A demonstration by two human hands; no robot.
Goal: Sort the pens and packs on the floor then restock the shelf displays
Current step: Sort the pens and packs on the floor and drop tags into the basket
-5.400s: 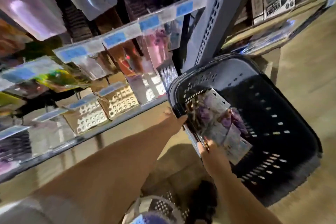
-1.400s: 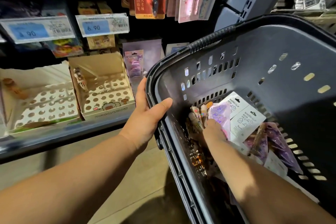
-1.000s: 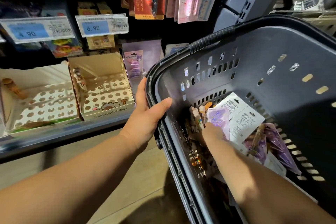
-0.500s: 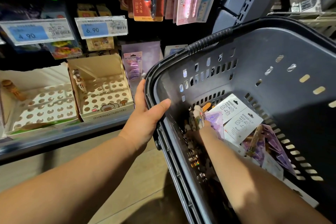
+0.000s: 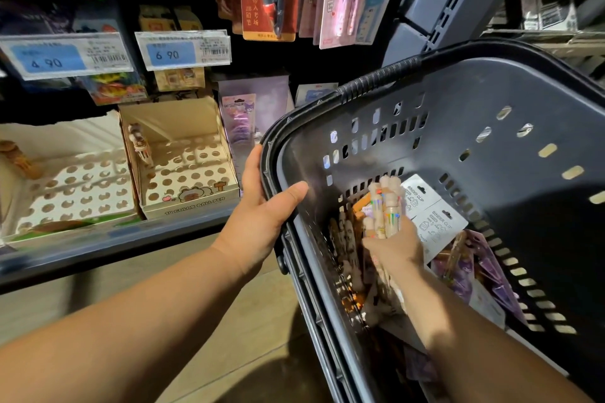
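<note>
Bundle, cream multicolour ball pens [image 5: 386,203]: my right hand [image 5: 393,247] is gripping it, newly raised beside the grey plastic basket [image 5: 458,141] left wall; shelf-bound.

Single head-worn wide view, facing forward and down, close over basket [image 5: 458,141], shelf [image 5: 131,234] at left

Both forearms are bare as far as they show, up to the wrists. The left hand [image 5: 262,216] and the right hand [image 5: 393,245] are bare as well, ungloved.
</note>
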